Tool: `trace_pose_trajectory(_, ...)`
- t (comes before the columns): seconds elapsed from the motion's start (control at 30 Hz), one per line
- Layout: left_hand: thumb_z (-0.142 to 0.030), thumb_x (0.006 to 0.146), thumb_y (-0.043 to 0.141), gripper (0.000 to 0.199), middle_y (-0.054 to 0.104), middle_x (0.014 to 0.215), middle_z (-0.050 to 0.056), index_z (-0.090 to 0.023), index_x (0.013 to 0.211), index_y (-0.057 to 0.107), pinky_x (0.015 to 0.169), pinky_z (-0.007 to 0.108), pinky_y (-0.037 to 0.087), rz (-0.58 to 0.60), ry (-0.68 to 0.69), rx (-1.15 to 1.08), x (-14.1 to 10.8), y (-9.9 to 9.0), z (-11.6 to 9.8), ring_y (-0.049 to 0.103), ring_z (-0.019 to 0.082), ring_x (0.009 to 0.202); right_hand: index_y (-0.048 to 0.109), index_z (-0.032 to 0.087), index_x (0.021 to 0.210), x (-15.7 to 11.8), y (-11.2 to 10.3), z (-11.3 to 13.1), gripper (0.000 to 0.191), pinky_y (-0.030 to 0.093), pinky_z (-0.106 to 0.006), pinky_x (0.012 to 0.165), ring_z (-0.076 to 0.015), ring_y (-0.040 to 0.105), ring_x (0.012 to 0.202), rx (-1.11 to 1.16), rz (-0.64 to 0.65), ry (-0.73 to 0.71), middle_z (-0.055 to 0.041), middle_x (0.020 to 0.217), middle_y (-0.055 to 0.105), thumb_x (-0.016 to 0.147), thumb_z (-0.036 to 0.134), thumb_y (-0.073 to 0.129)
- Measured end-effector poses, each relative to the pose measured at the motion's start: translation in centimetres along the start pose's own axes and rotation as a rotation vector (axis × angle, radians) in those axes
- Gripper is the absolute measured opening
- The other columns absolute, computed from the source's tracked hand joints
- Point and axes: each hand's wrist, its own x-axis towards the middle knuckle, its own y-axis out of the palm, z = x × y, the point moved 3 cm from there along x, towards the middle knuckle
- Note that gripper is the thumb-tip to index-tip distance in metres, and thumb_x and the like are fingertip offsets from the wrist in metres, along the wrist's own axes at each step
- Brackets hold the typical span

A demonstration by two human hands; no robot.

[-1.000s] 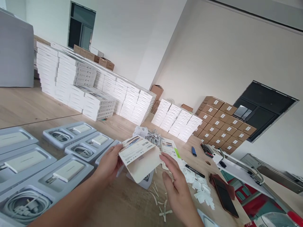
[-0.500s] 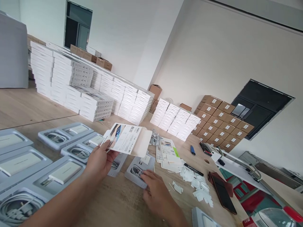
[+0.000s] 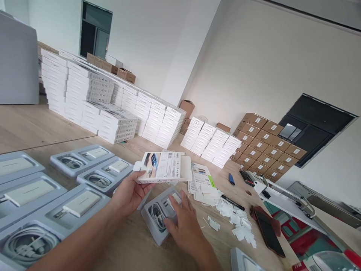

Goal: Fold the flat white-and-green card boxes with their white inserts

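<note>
1. On the bench [image 3: 126, 244], at the near left, several trays [image 3: 80, 226] hold chargers and coiled cables.
2. Right of these, the right hand [image 3: 187, 226] lies on a smaller tray [image 3: 150, 229], fingers spread over its right end, by the charger [image 3: 176, 196]; I cannot tell whether it grips. A coiled cable [image 3: 158, 216] fills the other well.
3. Just beyond, the left hand [image 3: 134, 192] pinches the left end of a printed box [image 3: 166, 167], raised above the bench, its right-end flap out.
4. A phone [image 3: 270, 233] lies along the bench's right edge; inward are white scraps [image 3: 239, 222], a black pen [image 3: 232, 202] and flat cards [image 3: 199, 180].
5. Stacked white boxes [image 3: 165, 124] line the bench's far side.
6. Past its far right corner, brown cartons [image 3: 262, 148] stand piled against the wall.
</note>
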Motion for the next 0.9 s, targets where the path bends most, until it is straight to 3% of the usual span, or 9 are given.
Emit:
trace_pose_trajectory(0.13,-0.008,0.083,0.055,0.020,0.075,0.090,0.012,-0.011,0.099,0.067,0.065,0.028,0.063,0.026,-0.023,0.016,-0.1,0.0,0.4,0.073,0.019,0.072,0.032,0.038,0.147,-0.1,0.8,1.1,0.063,0.009,-0.058,0.115,-0.0283,0.004,0.148,-0.080,0.005,-0.190,-0.0051,0.162,0.008,0.089,0.018,0.049)
trace_pose_trajectory(0.33,-0.008,0.084,0.053,0.013,0.075,0.085,0.012,-0.011,0.087,0.065,0.062,0.027,0.062,0.027,-0.034,0.035,-0.2,0.3,0.5,0.072,0.017,0.067,0.042,0.036,0.141,-0.2,1.4,1.8,0.060,0.017,-0.064,0.111,-0.0346,0.023,0.143,-0.188,-0.071,-0.253,-0.0106,0.157,0.027,0.084,0.021,0.056)
trace_pose_trajectory(0.47,-0.009,0.084,0.054,0.011,0.075,0.084,0.012,-0.011,0.087,0.064,0.062,0.027,0.062,0.024,-0.035,0.034,-0.2,0.3,0.4,0.072,0.018,0.065,0.047,0.030,0.137,-0.2,1.4,2.2,0.055,0.027,-0.057,0.110,-0.0323,0.038,0.136,-0.222,-0.113,-0.271,-0.0136,0.154,0.032,0.085,0.015,0.051)
trace_pose_trajectory(0.73,-0.007,0.084,0.053,0.013,0.075,0.081,0.011,-0.010,0.089,0.065,0.060,0.026,0.062,0.018,-0.026,0.029,-0.4,0.4,0.5,0.072,0.017,0.065,0.062,0.024,0.122,-0.2,2.0,2.8,0.035,0.018,-0.056,0.114,-0.0320,0.027,0.142,-0.216,-0.081,-0.359,-0.0125,0.149,0.042,0.088,0.021,0.051)
trace_pose_trajectory(0.83,-0.007,0.084,0.054,0.014,0.075,0.081,0.011,-0.010,0.090,0.066,0.060,0.026,0.062,0.010,-0.021,0.035,-0.4,0.4,0.5,0.072,0.017,0.064,0.060,0.025,0.125,-0.4,1.0,2.8,0.041,0.019,-0.051,0.116,-0.0284,0.026,0.143,-0.130,-0.085,-0.322,-0.0096,0.151,0.038,0.086,0.017,0.050)
trace_pose_trajectory(0.9,-0.008,0.084,0.054,0.017,0.076,0.084,0.011,-0.010,0.095,0.066,0.061,0.027,0.063,0.019,-0.004,0.037,-0.3,0.3,0.4,0.072,0.017,0.065,0.051,0.024,0.136,-0.3,0.0,2.3,0.053,0.022,-0.049,0.116,-0.0277,0.024,0.144,-0.055,-0.072,-0.218,-0.0102,0.154,0.033,0.083,0.019,0.052)
